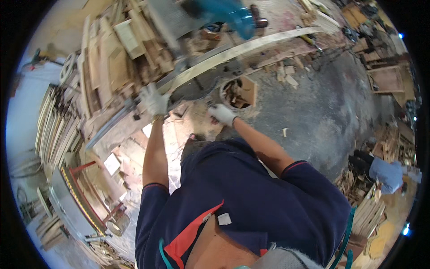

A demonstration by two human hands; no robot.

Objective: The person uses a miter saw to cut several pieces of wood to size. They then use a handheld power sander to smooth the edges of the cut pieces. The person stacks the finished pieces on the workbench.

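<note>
My left hand (153,101), in a pale glove, rests at the near-left end of a long pale board (245,49), its fingers apart. The board lies along a dark machine table (197,86) beneath a blue power saw (242,22). Lower and to the right, my gloved right hand (221,113) is curled beside a pale container of scraps (248,92); what its fingers hold is too small and blurred to name.
Stacked wood (114,67) fills the upper left; long strips (51,121) lean at left, above a red-framed item (85,201). Offcuts (289,74) lie right of the bench. A co-worker (380,175) bends among wood piles at the right, beside the grey floor (295,116).
</note>
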